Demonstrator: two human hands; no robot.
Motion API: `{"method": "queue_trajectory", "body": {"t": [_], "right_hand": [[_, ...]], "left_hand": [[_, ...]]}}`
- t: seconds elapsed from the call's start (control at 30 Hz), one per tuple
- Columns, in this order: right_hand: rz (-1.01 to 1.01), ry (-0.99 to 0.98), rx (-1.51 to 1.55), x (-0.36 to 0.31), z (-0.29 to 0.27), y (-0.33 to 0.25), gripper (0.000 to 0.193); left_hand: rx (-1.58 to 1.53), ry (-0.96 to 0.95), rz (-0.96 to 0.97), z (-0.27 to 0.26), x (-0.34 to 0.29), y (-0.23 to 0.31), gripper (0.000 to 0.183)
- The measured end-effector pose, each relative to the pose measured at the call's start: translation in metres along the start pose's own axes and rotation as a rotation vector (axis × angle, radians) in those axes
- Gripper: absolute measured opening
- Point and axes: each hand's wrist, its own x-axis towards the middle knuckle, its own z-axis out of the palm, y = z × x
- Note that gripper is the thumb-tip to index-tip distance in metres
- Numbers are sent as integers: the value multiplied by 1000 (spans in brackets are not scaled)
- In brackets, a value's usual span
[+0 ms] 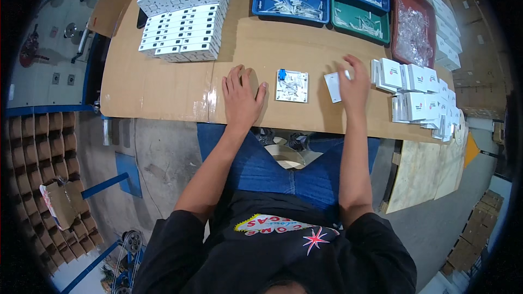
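My left hand (241,98) rests palm down on the cardboard tabletop, fingers stretched out and slightly apart, holding nothing. Just right of it lies a small square white tray (280,96), with white plastic pieces inside and a blue piece (281,74) in its upper left corner. Farther right, my right hand (354,86) has its fingers curled around the edge of a flat white card (332,87), held close to the table. Part of the card is hidden by the fingers.
Tall stacks of white boxes (182,35) stand at the back left. Blue (259,10), green (354,34) and red (400,60) bins of small parts line the back. White packets (417,106) are piled at the right. The table's front edge (305,130) runs before my lap.
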Motion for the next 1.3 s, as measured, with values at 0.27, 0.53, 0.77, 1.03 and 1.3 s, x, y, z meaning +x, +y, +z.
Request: {"method": "queue_trajectory", "body": {"t": [0.27,0.53,0.77,1.03,1.3], "right_hand": [[311,-105,-517,-51,-21,23,75],[408,-80,-263,-34,-27,17,43],[637,165,1321,-36,-23,14,38],[605,-307,1893,-39,-33,8,69],[591,-431,1908,-45,-20,18,73]], "left_hand": [[-17,-13,0,4,0,2,52],[-38,-26,41,-3,-3,4,71],[-177,-150,167,-8,-7,5,108],[-121,-302,168,-12,15,12,122],[-94,-249,137,2,6,24,101]]}}
